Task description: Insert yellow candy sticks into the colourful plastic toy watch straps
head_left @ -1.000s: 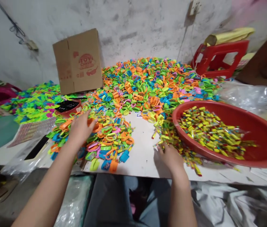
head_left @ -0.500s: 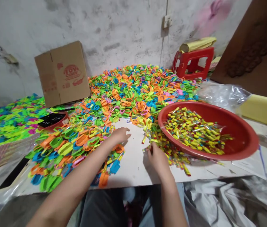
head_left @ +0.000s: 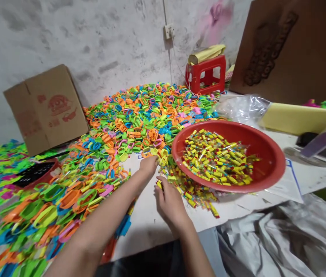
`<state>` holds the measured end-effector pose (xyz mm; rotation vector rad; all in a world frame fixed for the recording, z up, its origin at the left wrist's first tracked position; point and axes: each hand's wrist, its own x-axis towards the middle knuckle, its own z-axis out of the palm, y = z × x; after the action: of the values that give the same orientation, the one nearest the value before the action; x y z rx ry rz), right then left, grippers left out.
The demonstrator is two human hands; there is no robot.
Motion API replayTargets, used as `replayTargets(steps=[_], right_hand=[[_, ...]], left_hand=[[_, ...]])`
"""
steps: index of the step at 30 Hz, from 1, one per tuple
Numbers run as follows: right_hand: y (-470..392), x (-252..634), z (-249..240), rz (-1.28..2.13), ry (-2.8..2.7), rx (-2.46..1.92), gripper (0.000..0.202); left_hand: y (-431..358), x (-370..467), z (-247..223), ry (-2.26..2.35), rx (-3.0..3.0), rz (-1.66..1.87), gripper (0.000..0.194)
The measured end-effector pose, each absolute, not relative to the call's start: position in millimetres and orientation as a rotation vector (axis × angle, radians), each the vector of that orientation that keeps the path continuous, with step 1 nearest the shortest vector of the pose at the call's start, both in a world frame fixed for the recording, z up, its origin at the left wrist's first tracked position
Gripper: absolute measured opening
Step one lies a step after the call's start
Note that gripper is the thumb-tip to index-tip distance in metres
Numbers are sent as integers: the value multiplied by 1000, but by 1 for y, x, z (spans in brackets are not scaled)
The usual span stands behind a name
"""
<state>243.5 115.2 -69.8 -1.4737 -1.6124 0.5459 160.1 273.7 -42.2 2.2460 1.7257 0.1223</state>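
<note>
Centrally, a wide red basin sits tilted on a white tabletop, holding a heap of small wrapped pieces. Each piece is a short, bright yellow tube with red at the end, in clear, shiny wrapping that catches the light; flecks of blue-green show among them. More of the same pieces, the loose spill, lie jumbled on the tabletop along the basin's left and near edge, some under its overhanging rim.

Both bare hands are just left of the basin, close together. The left hand reaches to the far end of the spill, its fingers bent and mostly hidden, so whether its grip has hold of anything cannot be told. The right hand is nearer the person, thumb and fingers curled with a small gap — a yellow bit shows at the fingertips, but whether that grip holds it is unclear.

Behind and left of the basin spreads a great mound of plastic loops in orange, green, blue, yellow and pink. Beyond the basin are a clear plastic bag and, farther back, a red stool.
</note>
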Motion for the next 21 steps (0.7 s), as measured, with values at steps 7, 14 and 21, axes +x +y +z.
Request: replayTargets(steps=[7,14,21], right_hand=[[123,242,-82,487,-1450,-1344,30],[123,224,-86,547,-1311,-1303,38],[114,220,-72,796,-1373,-1301,33]], left_hand=[[248,130,-4,1624,1921,790,25],[205,98,-5,1383,1304,1117,46],[135,84,-3,1214,965,1089,41]])
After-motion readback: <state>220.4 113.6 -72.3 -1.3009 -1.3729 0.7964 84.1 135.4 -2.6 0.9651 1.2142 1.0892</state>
